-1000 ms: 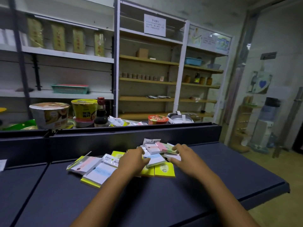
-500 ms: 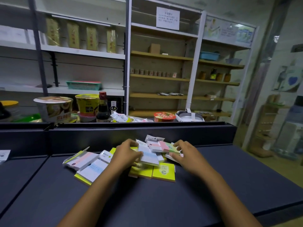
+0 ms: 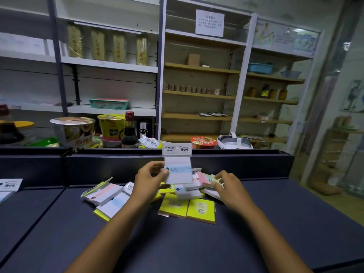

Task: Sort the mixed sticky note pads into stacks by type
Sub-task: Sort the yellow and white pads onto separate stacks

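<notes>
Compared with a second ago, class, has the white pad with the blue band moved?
Yes. The left hand has lifted the white pad upright off the pile, against the dark ledge.

Soy sauce bottle [image 3: 129, 131], noodle cups [image 3: 73, 131], green basket [image 3: 109, 103], posted notice [image 3: 210, 22], dark counter [image 3: 177, 243]

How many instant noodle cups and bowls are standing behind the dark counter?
3 clearly: a big silver bowl at left, a yellow cup beside the soy sauce bottle, a red-lidded bowl right of centre. Others may be hidden.
</notes>
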The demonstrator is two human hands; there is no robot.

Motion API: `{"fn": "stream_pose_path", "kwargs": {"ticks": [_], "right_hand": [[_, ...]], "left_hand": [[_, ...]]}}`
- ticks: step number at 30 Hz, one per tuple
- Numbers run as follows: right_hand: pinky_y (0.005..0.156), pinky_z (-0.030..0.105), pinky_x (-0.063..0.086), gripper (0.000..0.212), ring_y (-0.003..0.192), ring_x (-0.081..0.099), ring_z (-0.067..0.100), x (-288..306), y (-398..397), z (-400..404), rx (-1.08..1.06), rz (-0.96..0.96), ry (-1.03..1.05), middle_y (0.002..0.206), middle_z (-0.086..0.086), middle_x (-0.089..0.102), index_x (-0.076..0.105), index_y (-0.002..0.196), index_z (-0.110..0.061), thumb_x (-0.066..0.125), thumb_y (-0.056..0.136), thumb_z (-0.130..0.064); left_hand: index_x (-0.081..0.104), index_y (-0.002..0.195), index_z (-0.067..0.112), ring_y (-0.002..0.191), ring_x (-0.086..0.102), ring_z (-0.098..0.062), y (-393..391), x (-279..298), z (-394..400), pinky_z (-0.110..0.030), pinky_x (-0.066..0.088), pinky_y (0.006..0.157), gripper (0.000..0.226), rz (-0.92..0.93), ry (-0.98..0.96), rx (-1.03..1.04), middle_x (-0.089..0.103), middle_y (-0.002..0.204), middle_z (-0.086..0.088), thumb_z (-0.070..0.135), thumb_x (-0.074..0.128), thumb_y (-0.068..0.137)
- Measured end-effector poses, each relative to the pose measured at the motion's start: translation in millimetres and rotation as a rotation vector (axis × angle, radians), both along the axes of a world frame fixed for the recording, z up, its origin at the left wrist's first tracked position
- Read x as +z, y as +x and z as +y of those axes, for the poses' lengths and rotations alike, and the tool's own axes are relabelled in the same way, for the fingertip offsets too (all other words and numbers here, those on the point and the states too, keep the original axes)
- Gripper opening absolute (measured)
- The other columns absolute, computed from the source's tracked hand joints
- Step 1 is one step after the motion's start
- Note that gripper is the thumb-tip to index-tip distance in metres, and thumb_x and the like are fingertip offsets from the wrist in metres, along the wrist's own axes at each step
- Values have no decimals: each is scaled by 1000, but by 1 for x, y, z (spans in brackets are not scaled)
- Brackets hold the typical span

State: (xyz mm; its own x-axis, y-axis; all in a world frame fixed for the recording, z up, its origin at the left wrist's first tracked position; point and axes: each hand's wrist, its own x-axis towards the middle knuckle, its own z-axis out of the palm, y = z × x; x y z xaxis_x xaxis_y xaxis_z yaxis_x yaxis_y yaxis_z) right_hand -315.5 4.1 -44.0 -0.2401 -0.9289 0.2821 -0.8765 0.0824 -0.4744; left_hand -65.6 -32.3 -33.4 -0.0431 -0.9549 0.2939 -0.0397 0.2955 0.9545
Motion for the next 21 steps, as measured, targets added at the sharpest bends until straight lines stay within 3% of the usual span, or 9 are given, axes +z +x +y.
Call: {"fn": "stream_pose_path", "kwargs": {"ticks": [8,12,15,18,21], "right_hand": [[92,37,47,45,115,55,30,-12,-6,-15,-142,-88,50,120,12,63,57,123,-13,60,93,-46],[91,38,47,56,113,57,30,-11,-6,-21,-130,-127,45,118,11,65,61,121,-9,64,88,-53],[84,37,47,49,104,59,32,-9,-5,-28,-155,-167,70,108,14,66,64,104,-5,59,92,-52],[68,33,37,46,83,53,28,-7,-2,-32,-180,-253,119,85,11,54,50,74,-11,66,87,-52],[70,31,39,48,95,60,28,-6,1,-32,-162,-345,113,94,6,57,60,96,-5,74,82,-49]], "left_hand": [[66,105,16,95,69,-22,-7,-9,-3,-38,62,73,17,75,31,-76,68,105,-13,5,64,92],[66,104,20,98,69,-23,-6,-12,-7,-44,62,76,17,59,42,-71,68,106,-9,8,64,93],[66,104,21,98,69,-22,-6,-13,-9,-42,62,75,16,61,50,-71,69,107,-8,9,63,93],[65,107,18,100,68,-22,-5,-14,-10,-40,62,75,17,55,45,-77,68,108,-8,8,63,93],[65,109,17,100,68,-23,-4,-14,-11,-39,62,73,18,51,44,-68,67,108,-9,8,63,93]]}}
